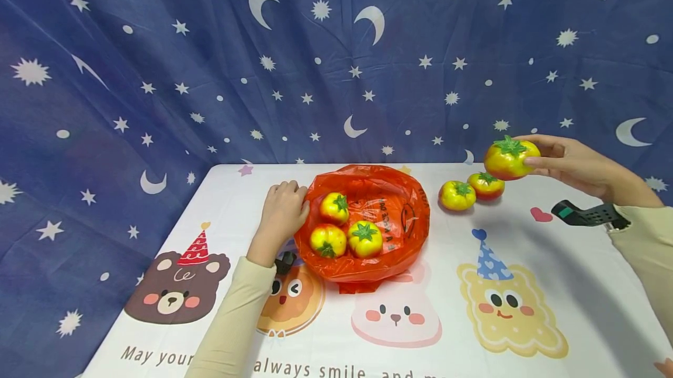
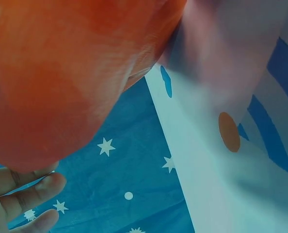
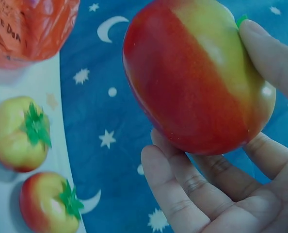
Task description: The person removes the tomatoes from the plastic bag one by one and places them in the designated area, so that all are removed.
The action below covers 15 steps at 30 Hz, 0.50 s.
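Note:
My right hand (image 1: 578,167) holds a yellow-and-red toy tomato (image 1: 507,162) with a green leafy top, above the table at the right. In the right wrist view, the thumb and curled fingers clasp the tomato (image 3: 197,77). At the left side of an open red plastic bag (image 1: 363,276), my left hand (image 1: 284,214) grips the rim. Some left fingers (image 2: 30,194) show under the bag's edge in the left wrist view; the thumb is hidden there. Inside the bag lie three similar tomatoes (image 1: 365,239).
Two more tomatoes sit side by side right of the bag, one nearer (image 1: 456,196) and one behind (image 1: 488,187). A white table cover (image 1: 420,360) with cartoon prints lies under everything. Behind the table's far edge hangs a blue curtain (image 1: 336,109) with moons and stars.

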Available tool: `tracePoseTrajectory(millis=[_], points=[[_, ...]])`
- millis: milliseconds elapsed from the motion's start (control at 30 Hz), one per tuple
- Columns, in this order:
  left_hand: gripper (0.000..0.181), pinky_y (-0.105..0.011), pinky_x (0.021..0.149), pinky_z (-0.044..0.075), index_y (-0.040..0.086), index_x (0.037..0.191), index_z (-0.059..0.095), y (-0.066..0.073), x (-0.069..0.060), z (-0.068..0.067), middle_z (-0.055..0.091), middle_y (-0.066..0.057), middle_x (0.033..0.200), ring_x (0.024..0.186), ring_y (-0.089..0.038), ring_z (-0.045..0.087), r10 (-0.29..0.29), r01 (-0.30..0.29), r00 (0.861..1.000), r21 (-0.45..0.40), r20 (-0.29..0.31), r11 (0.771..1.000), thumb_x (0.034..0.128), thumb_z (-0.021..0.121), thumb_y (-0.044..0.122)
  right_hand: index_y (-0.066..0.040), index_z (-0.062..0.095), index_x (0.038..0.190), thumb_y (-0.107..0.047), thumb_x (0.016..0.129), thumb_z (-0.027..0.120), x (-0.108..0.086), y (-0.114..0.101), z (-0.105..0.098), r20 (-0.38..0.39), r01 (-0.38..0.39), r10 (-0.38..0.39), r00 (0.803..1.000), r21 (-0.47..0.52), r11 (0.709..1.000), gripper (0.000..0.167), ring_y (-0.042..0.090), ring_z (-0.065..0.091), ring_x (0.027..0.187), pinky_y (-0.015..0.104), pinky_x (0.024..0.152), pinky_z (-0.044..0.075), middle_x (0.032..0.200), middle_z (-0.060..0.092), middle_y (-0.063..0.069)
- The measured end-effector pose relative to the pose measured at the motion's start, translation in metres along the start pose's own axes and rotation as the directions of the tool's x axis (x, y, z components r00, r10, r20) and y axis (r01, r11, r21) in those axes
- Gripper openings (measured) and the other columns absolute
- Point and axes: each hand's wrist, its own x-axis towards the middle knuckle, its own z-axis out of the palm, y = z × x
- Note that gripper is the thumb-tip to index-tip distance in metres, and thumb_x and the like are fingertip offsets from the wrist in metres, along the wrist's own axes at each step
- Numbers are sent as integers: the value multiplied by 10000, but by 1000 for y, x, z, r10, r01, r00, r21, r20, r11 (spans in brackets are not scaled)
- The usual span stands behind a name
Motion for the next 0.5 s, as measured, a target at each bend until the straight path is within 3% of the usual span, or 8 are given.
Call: tracePoseTrajectory(millis=[233,500], points=[[132,-453,788,483,27,873,652,0,-1,0,595,-134,798,753,-297,567,-3,3,1000,8,9,1000,837,630,152,-478,465,1148,-135,974,462,-4,17,-13,-33,-29,32,999,67,997,384,-31,577,946,138,776,515,1079,533,-218],[137,-452,792,481,29,876,652,-1,0,3,593,-130,799,757,-294,568,-8,7,1000,12,16,1000,839,625,158,-450,441,1119,-180,975,478,-1,40,-24,-70,-102,112,991,132,986,308,-54,581,907,146,752,524,1027,536,-251]])
